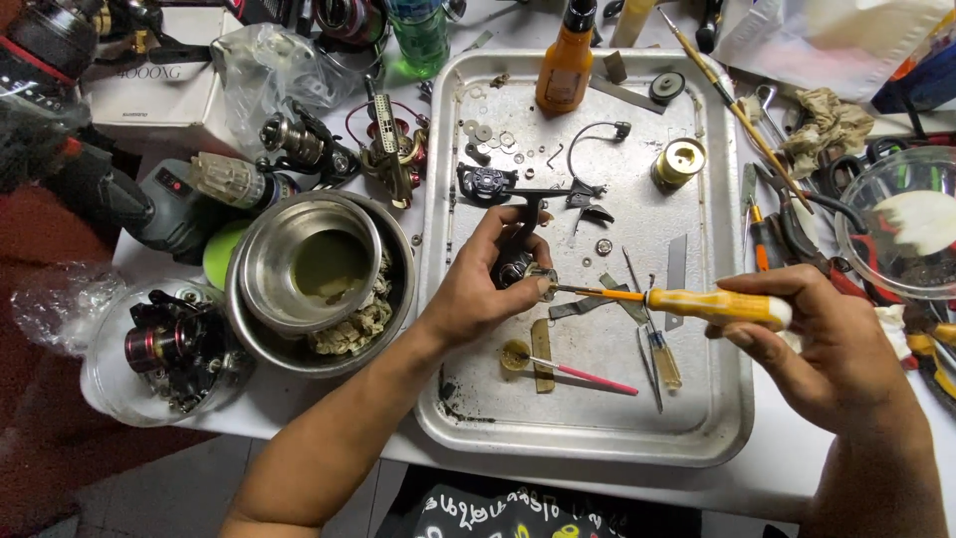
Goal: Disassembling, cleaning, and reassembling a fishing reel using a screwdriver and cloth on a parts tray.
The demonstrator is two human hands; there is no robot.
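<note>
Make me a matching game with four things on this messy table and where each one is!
Things:
1. yellow screwdriver
2. orange bottle
3. steel bowls
4. black reel part

Places:
a. far end of the metal tray
b. in the left hand
c. left of the tray
d. in the right hand

Pairs: 1-d, 2-a, 3-c, 4-b
</note>
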